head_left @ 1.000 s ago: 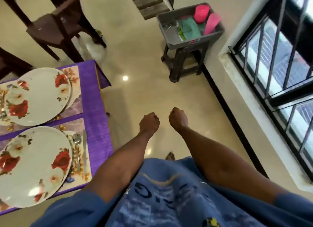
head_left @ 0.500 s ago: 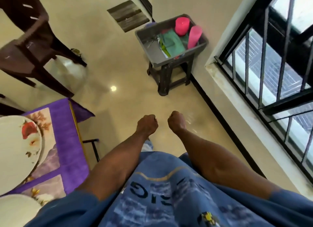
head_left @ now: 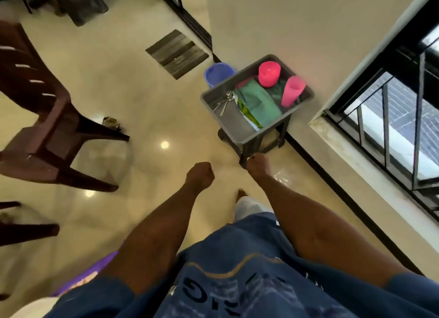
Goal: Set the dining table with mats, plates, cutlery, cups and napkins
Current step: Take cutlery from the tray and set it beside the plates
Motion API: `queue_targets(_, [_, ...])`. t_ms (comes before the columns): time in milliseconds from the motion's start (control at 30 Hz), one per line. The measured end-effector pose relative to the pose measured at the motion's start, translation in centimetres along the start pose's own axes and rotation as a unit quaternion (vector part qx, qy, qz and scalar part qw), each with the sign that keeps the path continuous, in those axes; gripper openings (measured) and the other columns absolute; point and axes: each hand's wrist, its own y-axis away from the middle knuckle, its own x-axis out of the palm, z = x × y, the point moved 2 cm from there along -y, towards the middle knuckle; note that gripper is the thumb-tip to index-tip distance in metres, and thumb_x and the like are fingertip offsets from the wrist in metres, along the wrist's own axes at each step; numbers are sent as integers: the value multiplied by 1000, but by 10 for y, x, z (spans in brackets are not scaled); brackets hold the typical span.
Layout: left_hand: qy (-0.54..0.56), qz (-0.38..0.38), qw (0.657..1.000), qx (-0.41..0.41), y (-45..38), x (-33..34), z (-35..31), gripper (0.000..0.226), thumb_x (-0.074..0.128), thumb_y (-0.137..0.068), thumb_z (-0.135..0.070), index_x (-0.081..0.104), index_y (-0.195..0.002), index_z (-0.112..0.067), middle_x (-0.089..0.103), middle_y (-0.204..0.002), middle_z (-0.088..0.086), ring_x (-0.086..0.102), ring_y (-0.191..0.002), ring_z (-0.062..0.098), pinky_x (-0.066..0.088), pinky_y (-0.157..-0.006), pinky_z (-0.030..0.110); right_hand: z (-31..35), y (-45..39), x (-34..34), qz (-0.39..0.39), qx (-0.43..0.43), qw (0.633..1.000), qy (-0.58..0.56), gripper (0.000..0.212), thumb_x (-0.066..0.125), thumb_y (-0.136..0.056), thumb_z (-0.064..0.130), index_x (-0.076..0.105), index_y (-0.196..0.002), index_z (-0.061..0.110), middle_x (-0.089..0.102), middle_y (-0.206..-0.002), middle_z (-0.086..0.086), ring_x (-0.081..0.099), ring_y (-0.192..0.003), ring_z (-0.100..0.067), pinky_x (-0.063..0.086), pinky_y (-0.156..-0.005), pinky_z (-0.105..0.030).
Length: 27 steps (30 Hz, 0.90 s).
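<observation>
Both hands, left (head_left: 199, 175) and right (head_left: 258, 164), are curled into fists and hold nothing, a little apart above the glossy cream tiled floor (head_left: 142, 104). Ahead, a grey plastic tub (head_left: 240, 130) on a dark stool carries two pink plastic cups (head_left: 292, 91), folded green cloth napkins (head_left: 257, 101) and loose steel cutlery (head_left: 225, 100). The cups look light and stiff, best gripped round the wall; the napkins are soft; the cutlery is probably slippery, so pinch the handles. A brown chair (head_left: 47, 132) stands left, a barred window (head_left: 392, 118) right.

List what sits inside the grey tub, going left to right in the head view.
Cutlery → green napkins → the far pink cup → the near pink cup. All lie inside the grey tub.
</observation>
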Motion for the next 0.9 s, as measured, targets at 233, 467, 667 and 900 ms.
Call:
queue_targets(233, [0, 13, 999, 38, -132, -53, 1, 18, 52, -92, -14, 65, -99, -5, 68, -107, 15, 61, -103, 34, 47, -82, 35, 46, -128, 37, 68, 102, 991, -48, 15, 58, -94, 14, 72, -99, 11, 70, -103, -5, 66, -100, -23, 46, -72, -25])
queue_targets(467, [75, 21, 996, 40, -266, -118, -23, 24, 55, -93, -10, 63, -111, 2, 65, -116, 22, 59, -110, 37, 44, -88, 35, 147, -196, 41, 85, 190, 951, -229, 34, 45, -102, 22, 56, -73, 7, 58, -66, -10, 54, -51, -18, 44, -51, -26])
queue_targets(667, [108, 60, 992, 10, -368, -131, -63, 32, 53, -95, -17, 61, -120, 2, 63, -125, 20, 56, -118, 35, 42, -91, 33, 173, -259, 42, 44, 239, 922, -302, 39, 41, -103, 36, 55, -80, 8, 60, -68, -8, 55, -56, -18, 42, -53, -26])
queue_targets(900, [56, 113, 992, -8, -454, -78, -75, 39, 53, -92, -22, 60, -121, 3, 64, -120, 22, 59, -114, 39, 47, -94, 41, 142, -319, 73, -6, 287, 893, -348, 33, 50, -99, 36, 54, -75, 13, 56, -68, -8, 50, -52, -18, 37, -50, -23])
